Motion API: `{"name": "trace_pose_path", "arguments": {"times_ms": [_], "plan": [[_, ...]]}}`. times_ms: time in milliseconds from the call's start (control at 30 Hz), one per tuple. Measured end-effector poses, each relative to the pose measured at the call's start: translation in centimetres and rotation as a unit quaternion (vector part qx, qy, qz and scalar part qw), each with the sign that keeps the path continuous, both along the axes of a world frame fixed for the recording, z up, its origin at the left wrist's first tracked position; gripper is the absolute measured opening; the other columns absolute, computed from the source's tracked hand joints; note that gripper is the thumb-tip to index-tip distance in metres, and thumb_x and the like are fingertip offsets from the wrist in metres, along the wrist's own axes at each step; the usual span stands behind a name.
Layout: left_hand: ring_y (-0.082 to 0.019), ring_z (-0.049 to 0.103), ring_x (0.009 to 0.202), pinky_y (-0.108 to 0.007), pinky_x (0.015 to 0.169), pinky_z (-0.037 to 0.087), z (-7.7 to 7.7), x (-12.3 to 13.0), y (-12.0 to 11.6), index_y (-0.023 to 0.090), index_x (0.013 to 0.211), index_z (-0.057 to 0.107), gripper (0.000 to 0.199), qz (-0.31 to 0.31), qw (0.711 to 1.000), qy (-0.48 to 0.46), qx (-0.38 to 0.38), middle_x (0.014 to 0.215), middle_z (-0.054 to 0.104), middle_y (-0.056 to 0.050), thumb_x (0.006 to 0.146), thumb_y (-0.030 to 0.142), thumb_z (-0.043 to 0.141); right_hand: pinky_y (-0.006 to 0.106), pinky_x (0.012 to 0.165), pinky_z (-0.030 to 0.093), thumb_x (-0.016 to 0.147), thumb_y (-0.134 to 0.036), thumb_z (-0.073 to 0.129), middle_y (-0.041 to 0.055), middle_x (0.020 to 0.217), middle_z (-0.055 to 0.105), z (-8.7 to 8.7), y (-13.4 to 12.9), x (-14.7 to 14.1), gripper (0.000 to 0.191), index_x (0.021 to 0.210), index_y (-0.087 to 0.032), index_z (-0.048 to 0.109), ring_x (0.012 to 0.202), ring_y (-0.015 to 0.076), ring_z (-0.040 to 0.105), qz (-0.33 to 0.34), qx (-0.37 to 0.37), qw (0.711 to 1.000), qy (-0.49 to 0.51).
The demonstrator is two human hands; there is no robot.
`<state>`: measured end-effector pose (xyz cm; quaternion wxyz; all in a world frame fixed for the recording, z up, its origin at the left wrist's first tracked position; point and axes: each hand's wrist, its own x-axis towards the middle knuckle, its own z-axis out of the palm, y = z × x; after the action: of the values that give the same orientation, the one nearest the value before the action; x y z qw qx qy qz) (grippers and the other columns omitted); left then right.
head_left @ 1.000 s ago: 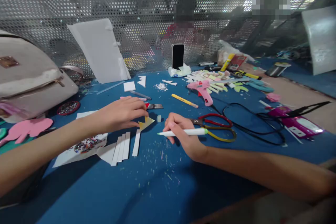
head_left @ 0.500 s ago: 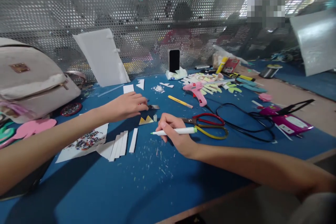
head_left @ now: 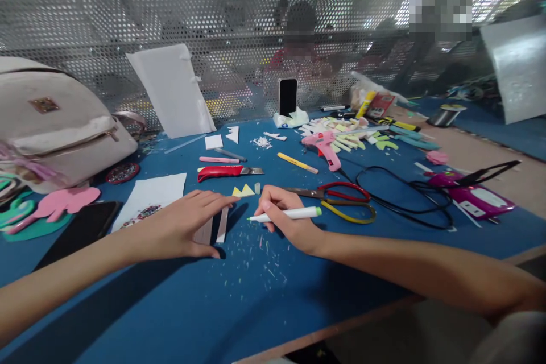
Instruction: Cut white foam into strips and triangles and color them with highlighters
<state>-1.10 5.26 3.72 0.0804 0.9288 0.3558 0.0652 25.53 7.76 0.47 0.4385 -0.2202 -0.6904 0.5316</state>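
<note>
My left hand [head_left: 185, 227] is over several white strips, fingers stretched out and thumb apart, with nothing held. Part of one white strip [head_left: 222, 224] shows beside its fingers; the others are mostly hidden under the palm. In my right hand [head_left: 284, 217] is a white marker [head_left: 298, 213] with a light green tip and end, its uncapped tip pointing left above the blue table. Between the hands and slightly beyond them lie a yellow zigzag piece [head_left: 243, 190] and a small pale cap [head_left: 257, 188]. Behind those rests a red utility knife [head_left: 222, 172], blade out.
Scissors [head_left: 318, 193] lie beyond my right hand, near a pink glue gun [head_left: 324, 148] and its black cable. A yellow pen [head_left: 297, 162] and a pink pen [head_left: 219, 160] lie farther back. Left are a paper with beads [head_left: 164, 186], a dark phone [head_left: 81, 230] and a backpack [head_left: 63, 125].
My left hand has moved from over the knife back towards me, down to the white strips, uncovering the knife and pens. My right hand keeps the marker in nearly the same place.
</note>
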Motion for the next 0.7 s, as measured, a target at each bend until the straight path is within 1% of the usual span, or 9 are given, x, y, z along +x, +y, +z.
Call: {"name": "trace_pose_path", "arguments": {"times_ms": [100,200,267,367,533,633,700], "plan": [[-0.029,0.056,0.128,-0.040,0.102,0.047,-0.6,-0.5,-0.1,0.030,0.157,0.026,0.092,0.017,1.000,-0.019,-0.011,0.144,0.055,-0.011,0.083,0.041,0.080,0.020,0.048,0.035,0.098,-0.037,0.055,-0.0053,0.057,0.050,0.0,0.0,0.0,0.030,0.076,-0.017,0.056,0.049,0.0084,0.046,0.006,0.003,1.000,-0.008],[-0.030,0.052,0.131,-0.043,0.105,0.046,-0.8,-0.4,-0.3,0.030,0.157,0.028,0.087,0.033,0.999,-0.021,-0.013,0.147,0.051,-0.012,0.085,0.037,0.078,0.021,0.048,0.035,0.099,-0.036,0.054,-0.0056,0.057,0.050,-0.2,0.1,0.1,0.030,0.076,-0.017,0.056,0.048,0.0079,0.045,0.010,0.004,1.000,-0.012],[-0.031,0.051,0.131,-0.045,0.106,0.045,-0.8,-0.3,-0.4,0.029,0.156,0.028,0.084,0.041,0.999,-0.018,-0.011,0.148,0.050,-0.012,0.088,0.037,0.075,0.021,0.048,0.035,0.099,-0.036,0.054,-0.0056,0.057,0.050,-0.3,0.1,0.1,0.030,0.076,-0.017,0.055,0.048,0.0078,0.045,0.012,0.004,1.000,-0.013],[-0.029,0.053,0.128,-0.044,0.103,0.046,-0.8,0.1,-0.6,0.028,0.154,0.031,0.074,0.051,0.999,-0.016,-0.003,0.144,0.053,-0.011,0.092,0.036,0.070,0.021,0.049,0.035,0.099,-0.037,0.054,-0.0052,0.057,0.050,-0.3,0.2,0.1,0.030,0.076,-0.017,0.055,0.049,0.0083,0.046,0.013,0.003,1.000,-0.015],[-0.029,0.055,0.125,-0.042,0.101,0.046,-0.6,1.5,-1.6,0.023,0.147,0.039,0.069,0.049,0.998,-0.017,0.032,0.139,0.057,-0.011,0.089,0.038,0.073,0.021,0.050,0.035,0.099,-0.038,0.055,-0.0047,0.057,0.051,-0.1,0.1,0.2,0.031,0.077,-0.016,0.057,0.050,0.0087,0.046,0.014,-0.004,1.000,-0.018],[-0.030,0.058,0.118,-0.046,0.104,0.041,-0.7,2.8,-2.8,0.019,0.142,0.045,0.061,0.043,0.997,-0.006,0.061,0.132,0.061,-0.011,0.091,0.039,0.072,0.020,0.049,0.036,0.100,-0.040,0.053,-0.0053,0.054,0.051,-0.3,0.1,0.2,0.030,0.081,-0.016,0.057,0.048,0.0088,0.046,0.030,-0.018,0.999,-0.001],[-0.031,0.060,0.114,-0.050,0.107,0.037,-1.1,3.4,-3.7,0.016,0.139,0.048,0.059,0.042,0.995,0.000,0.086,0.127,0.063,-0.011,0.093,0.046,0.070,0.020,0.047,0.035,0.102,-0.042,0.049,-0.0064,0.051,0.050,-0.5,0.1,0.2,0.030,0.086,-0.017,0.056,0.044,0.0088,0.044,0.042,-0.030,0.999,0.012]]}}
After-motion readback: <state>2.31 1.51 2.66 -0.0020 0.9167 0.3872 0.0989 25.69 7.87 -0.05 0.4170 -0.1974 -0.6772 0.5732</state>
